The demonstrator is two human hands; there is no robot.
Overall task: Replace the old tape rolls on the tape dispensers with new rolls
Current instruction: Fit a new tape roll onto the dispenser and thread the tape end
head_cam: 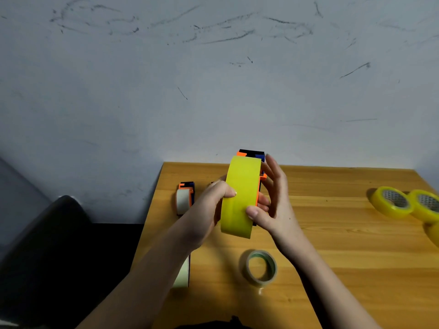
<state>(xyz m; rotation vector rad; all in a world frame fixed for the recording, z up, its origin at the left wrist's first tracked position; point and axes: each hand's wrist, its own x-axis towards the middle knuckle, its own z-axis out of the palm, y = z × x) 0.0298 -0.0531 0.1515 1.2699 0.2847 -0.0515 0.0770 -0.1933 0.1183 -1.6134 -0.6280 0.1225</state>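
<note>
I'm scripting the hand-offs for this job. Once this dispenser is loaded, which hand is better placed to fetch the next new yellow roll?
Probably the right hand: the yellow rolls lie at the table's right edge, on its side. The left hand grips the dispenser.

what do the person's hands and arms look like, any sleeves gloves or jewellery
Both forearms are bare up to the bottom frame edge, with no sleeves in view. The left hand and right hand wear no gloves, and no rings, watch or bracelets show. Fingernails look short and unpainted.

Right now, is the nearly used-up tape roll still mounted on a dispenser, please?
No, the nearly used-up tape roll lies flat and loose on the wooden table, below both hands.
</note>
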